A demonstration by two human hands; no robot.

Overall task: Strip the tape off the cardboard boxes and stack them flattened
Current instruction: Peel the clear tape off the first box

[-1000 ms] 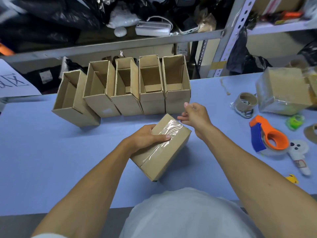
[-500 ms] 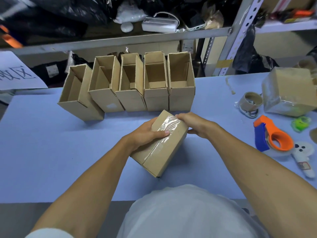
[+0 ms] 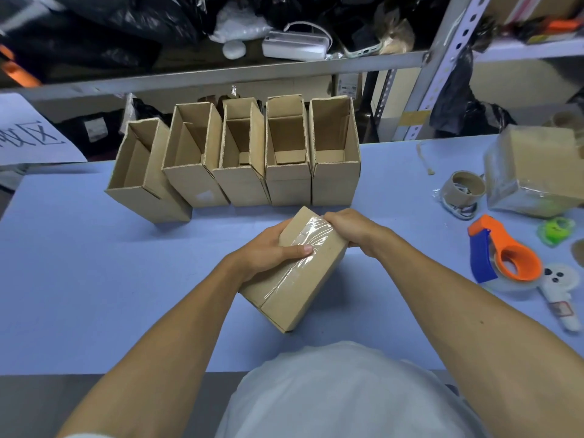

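- A white paper sign (image 3: 28, 134) with dark characters lies at the far left edge of the blue table (image 3: 79, 279).
- Five open cardboard boxes (image 3: 240, 159) stand side by side in a row at the back of the table, mouths up, the leftmost tilted.
- The left hand (image 3: 268, 254) grips the taped box (image 3: 297, 270), thumb laid across the clear tape (image 3: 303, 248) on top, fingers curled round its left side.
- That box sits mid-table, in front of the row, angled.
- The right hand (image 3: 347, 226) curls over the box's far right corner, fingertips at the tape end; whether they pinch it cannot be told.
- An orange-and-blue tape dispenser (image 3: 502, 254) lies to the right, near an empty tape core (image 3: 463, 188) and a tape-wrapped box (image 3: 534, 172).
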